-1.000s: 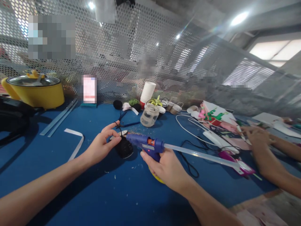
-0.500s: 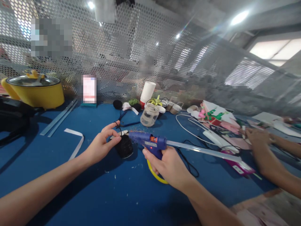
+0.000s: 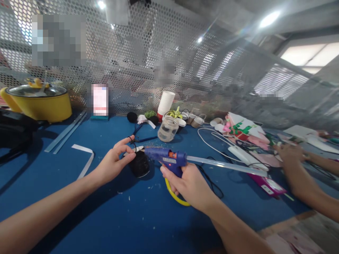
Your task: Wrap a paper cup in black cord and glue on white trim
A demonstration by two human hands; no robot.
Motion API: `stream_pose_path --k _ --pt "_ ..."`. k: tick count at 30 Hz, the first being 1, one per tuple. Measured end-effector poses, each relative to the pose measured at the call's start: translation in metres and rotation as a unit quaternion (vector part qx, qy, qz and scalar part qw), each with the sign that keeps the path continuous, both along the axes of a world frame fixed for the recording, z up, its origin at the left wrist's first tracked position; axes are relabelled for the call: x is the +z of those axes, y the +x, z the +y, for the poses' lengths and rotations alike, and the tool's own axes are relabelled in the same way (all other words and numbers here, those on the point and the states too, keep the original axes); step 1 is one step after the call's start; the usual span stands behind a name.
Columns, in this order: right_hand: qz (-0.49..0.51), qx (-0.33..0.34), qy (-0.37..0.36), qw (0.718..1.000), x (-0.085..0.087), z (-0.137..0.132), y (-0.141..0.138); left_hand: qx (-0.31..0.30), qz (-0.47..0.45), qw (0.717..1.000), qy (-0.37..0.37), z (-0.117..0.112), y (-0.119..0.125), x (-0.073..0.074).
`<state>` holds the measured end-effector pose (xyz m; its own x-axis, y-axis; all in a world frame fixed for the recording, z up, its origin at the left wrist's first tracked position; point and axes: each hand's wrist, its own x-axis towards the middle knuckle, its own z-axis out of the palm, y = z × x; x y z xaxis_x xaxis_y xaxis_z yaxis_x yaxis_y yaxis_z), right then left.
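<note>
My right hand is wrapped around the grip of a blue glue gun, whose small red light is lit. A long clear glue stick sticks out of its back. The gun's nozzle meets the rim of a small cup covered in black, with white showing at its top. My left hand is closed at that rim, thumb and fingers pinching a black cord that loops by the index fingertip. A yellow ring lies under my right hand.
Behind the cup stands a clear plastic jar, with stacked paper cups beyond. White paper strip and a yellow pot are leftward. Rightward lie a white power strip, a purple box and a co-worker's hand.
The back end of the glue stick has shifted slightly left and up. Both my hands keep nearly the same place at the cup.
</note>
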<state>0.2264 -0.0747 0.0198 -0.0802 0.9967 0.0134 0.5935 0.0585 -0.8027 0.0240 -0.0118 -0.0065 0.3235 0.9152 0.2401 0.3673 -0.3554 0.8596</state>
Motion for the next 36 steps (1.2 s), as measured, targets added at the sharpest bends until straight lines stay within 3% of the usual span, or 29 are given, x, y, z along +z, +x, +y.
stream_pose_path --k 5,14,27,36 --pt "-0.008 -0.015 0.013 1.000 0.004 0.000 0.000 -0.002 0.002 1.000 0.004 0.000 0.000 -0.001" --pt "-0.005 0.002 -0.007 1.000 -0.006 -0.001 0.003 -0.009 -0.010 1.000 0.001 0.000 0.000 -0.002" --pt "0.157 0.097 -0.092 0.978 0.003 0.007 0.006 -0.004 -0.010 1.000 -0.001 0.000 0.000 -0.002" --pt "0.149 0.069 -0.064 0.984 0.004 0.008 0.008 -0.007 -0.010 1.000 -0.003 0.001 -0.001 -0.003"
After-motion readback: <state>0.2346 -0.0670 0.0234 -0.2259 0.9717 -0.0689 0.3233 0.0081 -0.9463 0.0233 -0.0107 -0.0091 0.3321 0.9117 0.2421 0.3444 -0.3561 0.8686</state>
